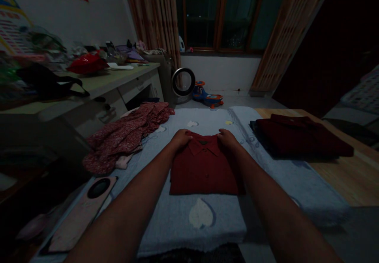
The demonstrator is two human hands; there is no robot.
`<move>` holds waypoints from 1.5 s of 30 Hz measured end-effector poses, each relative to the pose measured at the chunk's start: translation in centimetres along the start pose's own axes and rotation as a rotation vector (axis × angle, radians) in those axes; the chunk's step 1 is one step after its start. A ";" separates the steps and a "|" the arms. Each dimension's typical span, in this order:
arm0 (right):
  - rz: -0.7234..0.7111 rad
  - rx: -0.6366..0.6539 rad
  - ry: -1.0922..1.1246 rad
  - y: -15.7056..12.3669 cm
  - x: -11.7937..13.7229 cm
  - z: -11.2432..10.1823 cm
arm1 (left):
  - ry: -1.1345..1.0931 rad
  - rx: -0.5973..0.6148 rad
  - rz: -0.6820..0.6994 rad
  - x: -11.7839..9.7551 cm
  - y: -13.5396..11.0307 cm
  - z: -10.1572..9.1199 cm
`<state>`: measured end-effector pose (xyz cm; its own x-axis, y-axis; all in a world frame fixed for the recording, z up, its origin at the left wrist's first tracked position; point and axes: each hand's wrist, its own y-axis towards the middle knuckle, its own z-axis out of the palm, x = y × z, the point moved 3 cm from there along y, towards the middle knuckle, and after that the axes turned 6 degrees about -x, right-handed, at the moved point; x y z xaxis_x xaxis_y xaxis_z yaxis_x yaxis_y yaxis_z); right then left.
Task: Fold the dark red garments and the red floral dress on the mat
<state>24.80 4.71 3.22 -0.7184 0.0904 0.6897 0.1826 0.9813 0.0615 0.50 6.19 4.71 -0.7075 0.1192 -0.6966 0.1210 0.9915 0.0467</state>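
A folded dark red collared shirt [204, 172] lies on a light blue blanket [183, 219] in front of me. My left hand [181, 138] rests on the shirt's top left corner beside the collar, fingers curled onto the cloth. My right hand [227, 138] sits on the top right corner, fingers bent down onto the fabric in the same way. Both forearms reach out over the blanket.
A crumpled red patterned garment [127, 134] lies left of the shirt. Folded dark red clothes [299, 140] are stacked at the right beside bare wood [349, 176]. A cluttered desk [97, 83] stands at the left. A fan [183, 82] and a toy car [207, 95] are on the floor.
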 end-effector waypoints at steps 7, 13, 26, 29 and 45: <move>-0.011 0.179 0.117 -0.1 -0.3 -1.2 | -0.075 -0.087 0.043 0.0 -0.4 -0.2; -0.132 0.209 0.227 -0.7 0.0 -1.6 | -0.022 -0.131 0.076 0.4 -0.5 0.2; 0.027 -0.078 -0.306 -1.2 0.1 0.7 | 0.476 -0.138 -0.154 0.5 -1.6 2.0; 0.043 -0.153 -0.434 -2.0 0.5 1.0 | 0.527 -0.146 -0.173 0.0 -2.1 2.0; -0.286 -0.027 -0.430 -8.4 2.6 3.6 | 0.497 -0.127 0.266 -1.0 -6.9 4.6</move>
<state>18.98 -2.66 1.85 -0.9519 -0.1133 0.2846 -0.0481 0.9728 0.2264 3.58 -1.01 1.84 -0.9101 0.3441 -0.2310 0.2761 0.9190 0.2814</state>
